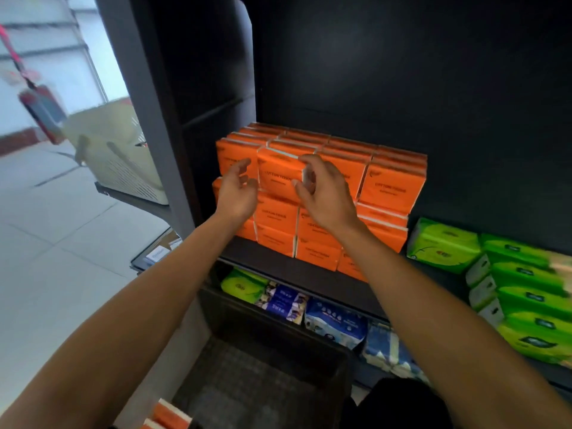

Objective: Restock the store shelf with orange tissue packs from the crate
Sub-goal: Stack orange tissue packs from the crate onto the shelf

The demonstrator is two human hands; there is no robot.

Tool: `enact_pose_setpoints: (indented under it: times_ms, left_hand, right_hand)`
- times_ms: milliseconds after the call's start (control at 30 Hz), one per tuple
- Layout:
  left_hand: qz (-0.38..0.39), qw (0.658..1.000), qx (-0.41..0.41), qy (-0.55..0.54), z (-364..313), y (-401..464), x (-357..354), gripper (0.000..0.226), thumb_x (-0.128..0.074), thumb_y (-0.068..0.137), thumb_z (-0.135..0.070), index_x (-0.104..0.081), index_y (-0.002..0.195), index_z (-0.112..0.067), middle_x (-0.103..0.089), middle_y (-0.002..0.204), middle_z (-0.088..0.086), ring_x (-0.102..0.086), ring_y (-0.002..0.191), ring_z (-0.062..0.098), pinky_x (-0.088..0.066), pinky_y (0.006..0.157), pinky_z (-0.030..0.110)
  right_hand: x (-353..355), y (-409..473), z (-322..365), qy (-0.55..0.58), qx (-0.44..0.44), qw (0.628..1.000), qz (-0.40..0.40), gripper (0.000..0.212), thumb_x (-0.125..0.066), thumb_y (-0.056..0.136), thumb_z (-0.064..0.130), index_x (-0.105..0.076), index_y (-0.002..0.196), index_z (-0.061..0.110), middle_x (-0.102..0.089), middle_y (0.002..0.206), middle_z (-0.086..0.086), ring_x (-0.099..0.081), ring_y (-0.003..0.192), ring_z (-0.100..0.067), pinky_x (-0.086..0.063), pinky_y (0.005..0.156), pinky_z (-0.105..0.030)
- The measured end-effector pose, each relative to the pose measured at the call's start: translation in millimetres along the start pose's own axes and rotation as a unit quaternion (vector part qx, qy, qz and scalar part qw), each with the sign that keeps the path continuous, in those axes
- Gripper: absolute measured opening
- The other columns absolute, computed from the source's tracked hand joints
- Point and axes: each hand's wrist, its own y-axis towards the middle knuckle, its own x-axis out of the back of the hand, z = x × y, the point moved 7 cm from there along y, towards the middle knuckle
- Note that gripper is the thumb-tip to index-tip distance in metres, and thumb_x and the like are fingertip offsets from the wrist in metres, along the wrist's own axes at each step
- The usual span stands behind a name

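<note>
Orange tissue packs stand stacked in several rows on the dark shelf. Both arms reach up to the stack's top front row. My left hand hovers with relaxed, spread fingers by the left side of one front pack, holding nothing. My right hand has its fingers loosely curved at that pack's right white end; whether it touches the pack is unclear. A dark crate sits on the floor below. Two more orange packs show at the bottom edge, left of the crate.
Green tissue packs fill the shelf to the right. Green, blue and purple packs lie on the lower shelf behind the crate. A beige basket rests on a ledge left of the shelf post. Pale floor tiles spread leftward.
</note>
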Motion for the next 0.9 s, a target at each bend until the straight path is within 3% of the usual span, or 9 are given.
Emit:
enact_pose_setpoints:
  times_ms: [100, 233, 333, 433, 533, 667, 767, 900]
  left_hand:
    - [0.01, 1.0, 0.006, 0.022, 3, 8, -9, 0.028, -0.053, 0.096, -0.009, -0.057, 0.124, -0.012, -0.062, 0.106, -0.004, -0.059, 0.079, -0.003, -0.044, 0.06, 0.004]
    - [0.026, 0.998, 0.008, 0.049, 8, 11, -22, 0.03, -0.051, 0.096, -0.006, -0.055, 0.125, -0.014, -0.058, 0.094, -0.01, -0.058, 0.071, 0.006, -0.047, 0.057, 0.011]
    - [0.014, 0.998, 0.013, 0.067, 12, 20, -18, 0.04, -0.054, 0.093, -0.01, -0.05, 0.133, -0.017, -0.057, 0.118, 0.003, -0.063, 0.096, 0.018, -0.056, 0.084, 0.03]
    - [0.005, 0.995, 0.011, 0.097, 13, 29, -10, 0.047, -0.058, 0.088, -0.021, -0.048, 0.134, -0.028, -0.045, 0.139, 0.007, -0.053, 0.12, 0.021, -0.048, 0.102, 0.04]
    - [0.028, 0.992, 0.003, 0.12, 20, 39, -11, 0.047, -0.05, 0.083, -0.03, -0.053, 0.13, -0.034, -0.049, 0.138, 0.007, -0.053, 0.122, 0.022, -0.048, 0.103, 0.044]
    - [0.039, 0.988, -0.015, 0.146, 21, 43, -16, 0.05, -0.046, 0.09, -0.036, -0.05, 0.139, -0.027, -0.046, 0.141, 0.009, -0.05, 0.126, 0.021, -0.043, 0.109, 0.044]
    - [0.033, 0.985, -0.021, 0.169, 10, 36, -20, 0.045, -0.05, 0.1, -0.02, -0.043, 0.145, -0.019, -0.035, 0.145, 0.013, -0.041, 0.131, 0.024, -0.035, 0.114, 0.039]
    - [0.035, 0.981, -0.027, 0.186, 16, 38, -23, 0.036, -0.051, 0.1, -0.017, -0.052, 0.136, -0.017, -0.032, 0.145, 0.01, -0.041, 0.131, 0.024, -0.036, 0.105, 0.025]
  right_hand:
    - [-9, 12, -5, -0.019, -0.001, 1.0, 0.005, 0.04, -0.065, 0.091, 0.026, -0.054, 0.129, 0.02, -0.06, 0.1, -0.008, -0.058, 0.091, -0.023, -0.05, 0.076, -0.036]
    - [-25, 17, -18, -0.026, -0.012, 0.999, 0.025, 0.04, -0.064, 0.093, 0.026, -0.053, 0.13, 0.019, -0.061, 0.101, -0.01, -0.059, 0.091, -0.025, -0.052, 0.076, -0.039]
    - [-29, 19, -26, -0.033, -0.012, 0.999, 0.028, 0.042, -0.063, 0.094, 0.027, -0.05, 0.134, 0.02, -0.061, 0.1, -0.009, -0.06, 0.088, -0.024, -0.053, 0.074, -0.038]
    - [-31, 20, -33, -0.056, -0.009, 0.997, 0.044, 0.049, -0.065, 0.093, 0.027, -0.045, 0.138, 0.021, -0.061, 0.108, -0.011, -0.061, 0.093, -0.026, -0.054, 0.076, -0.038]
    - [-34, 23, -35, -0.095, -0.009, 0.993, 0.064, 0.055, -0.065, 0.093, 0.028, -0.041, 0.141, 0.023, -0.06, 0.113, -0.012, -0.062, 0.095, -0.028, -0.055, 0.076, -0.041]
    - [-35, 31, -36, -0.152, -0.03, 0.986, 0.062, 0.055, -0.063, 0.094, 0.032, -0.038, 0.143, 0.024, -0.059, 0.114, -0.012, -0.062, 0.095, -0.029, -0.054, 0.074, -0.038]
    - [-37, 34, -36, -0.168, -0.042, 0.983, 0.061, 0.053, -0.061, 0.095, 0.032, -0.037, 0.142, 0.025, -0.058, 0.113, -0.011, -0.063, 0.093, -0.029, -0.051, 0.071, -0.036]
    - [-38, 35, -35, -0.181, -0.058, 0.98, 0.066, 0.052, -0.061, 0.095, 0.033, -0.037, 0.141, 0.025, -0.058, 0.112, -0.011, -0.064, 0.09, -0.031, -0.054, 0.07, -0.038]
